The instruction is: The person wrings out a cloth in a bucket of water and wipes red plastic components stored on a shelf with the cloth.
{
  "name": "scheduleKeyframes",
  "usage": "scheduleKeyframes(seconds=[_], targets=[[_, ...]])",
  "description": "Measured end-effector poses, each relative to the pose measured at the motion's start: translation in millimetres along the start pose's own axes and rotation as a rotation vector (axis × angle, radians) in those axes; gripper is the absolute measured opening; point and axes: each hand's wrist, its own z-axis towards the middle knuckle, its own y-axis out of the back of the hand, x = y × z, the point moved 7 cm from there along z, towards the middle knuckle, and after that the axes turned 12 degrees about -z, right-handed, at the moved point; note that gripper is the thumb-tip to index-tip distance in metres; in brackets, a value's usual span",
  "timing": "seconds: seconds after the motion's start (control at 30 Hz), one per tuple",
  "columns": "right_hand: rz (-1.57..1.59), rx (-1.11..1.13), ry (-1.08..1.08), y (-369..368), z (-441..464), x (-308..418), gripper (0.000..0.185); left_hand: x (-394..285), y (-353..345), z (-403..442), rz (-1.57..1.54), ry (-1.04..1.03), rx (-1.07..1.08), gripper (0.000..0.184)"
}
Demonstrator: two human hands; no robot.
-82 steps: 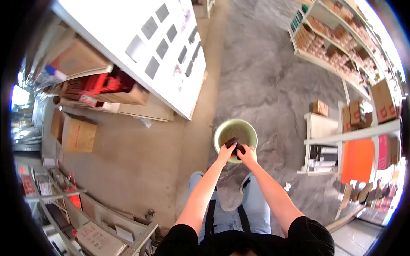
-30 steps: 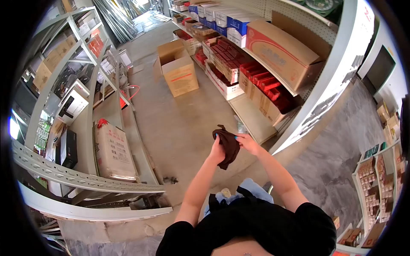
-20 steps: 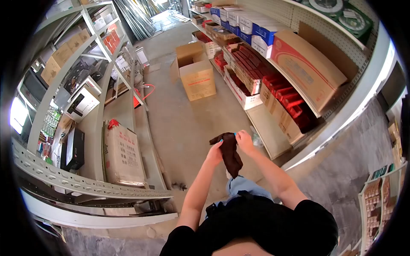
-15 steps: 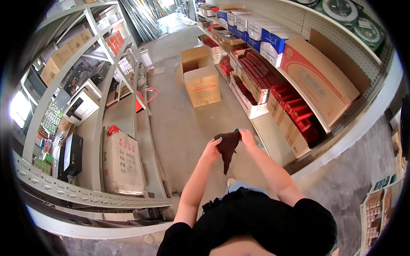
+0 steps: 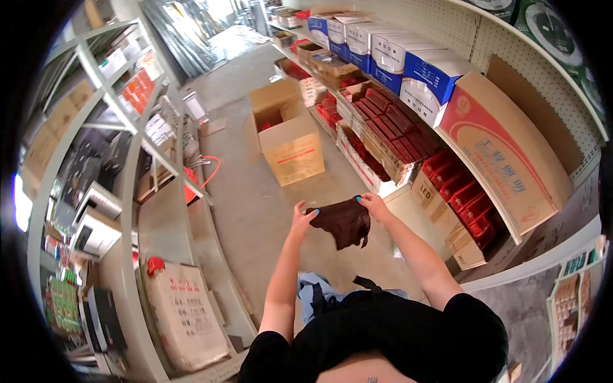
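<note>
A dark brown cloth (image 5: 343, 223) hangs stretched between my two hands, above the aisle floor. My left hand (image 5: 302, 219) pinches its left upper corner, with the thumb on top. At the opposite upper corner, my right hand (image 5: 373, 207) grips the cloth between thumb and fingers. The cloth's lower edge dangles unevenly and looks ragged. Beyond it on the floor stands an open cardboard box (image 5: 295, 156), with something red inside.
Along the right, a shelf holds cartons of red packages (image 5: 389, 121), blue-and-white boxes (image 5: 421, 76) and a large open carton (image 5: 501, 153). A metal rack (image 5: 137, 127) on the left bears a taped white carton (image 5: 188, 313). A red hose or cord (image 5: 214, 169) lies near that rack.
The cloth has gone from bunched and hanging down to spread wide between my hands, which have moved apart. My view has shifted closer to the box and the right shelf.
</note>
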Motion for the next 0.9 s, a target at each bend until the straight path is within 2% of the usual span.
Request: scheduleKeyframes(seconds=[0.13,0.2,0.23,0.3,0.33,0.37,0.4,0.47,0.57,0.6,0.67,0.77,0.8,0.9], targets=[[-0.121,-0.110,-0.067,0.3,62.5,-35.3,0.020,0.3,-5.9,85.2,-0.165,0.039,0.337,0.042],[-0.134,-0.200,-0.091,-4.7,79.1,-31.3,0.020,0.6,1.5,123.0,0.048,0.033,0.423,0.035],[-0.152,-0.235,-0.171,-8.3,92.0,-33.9,0.020,-1.8,3.2,145.9,0.147,0.019,0.472,0.033],[-0.188,-0.286,-0.332,-17.9,110.7,-38.8,0.022,-3.9,17.4,184.9,0.121,0.123,0.466,0.032],[-0.381,-0.447,-0.243,-17.1,118.1,-21.8,0.028,-4.4,26.0,205.3,0.085,0.185,0.449,0.033],[-0.322,-0.510,-0.233,-21.5,132.9,-24.3,0.029,-7.2,33.2,225.7,0.052,0.244,0.429,0.033],[-0.265,-0.572,-0.217,-23.5,154.1,-43.1,0.029,-10.6,42.2,252.4,0.136,0.186,0.395,0.033],[-0.068,-0.607,-0.085,-32.4,181.9,-14.3,0.034,-14.8,54.3,304.0,0.297,0.067,0.326,0.034],[-0.186,-0.473,-0.145,-47.3,213.8,9.0,0.032,-63.6,40.2,339.2,0.631,-0.329,0.332,0.035],[-0.219,-0.394,-0.230,-54.1,217.7,32.6,0.034,-72.2,28.7,347.3,0.658,-0.312,0.473,0.035],[-0.420,-0.451,-0.157,-53.6,233.4,57.8,0.035,-84.8,6.8,364.9,0.695,-0.213,0.734,0.041],[-0.679,-0.540,-0.050,-52.8,262.9,53.6,0.036,-90.1,-11.0,386.1,0.904,-0.335,0.852,0.044],[-0.766,-0.555,-0.016,-51.2,273.4,52.2,0.037,-91.8,-15.2,394.7,0.944,-0.401,0.817,0.040],[-0.760,-0.541,-0.042,-40.8,307.1,39.3,0.041,-96.7,-32.4,423.4,1.098,-0.581,0.823,0.031]])
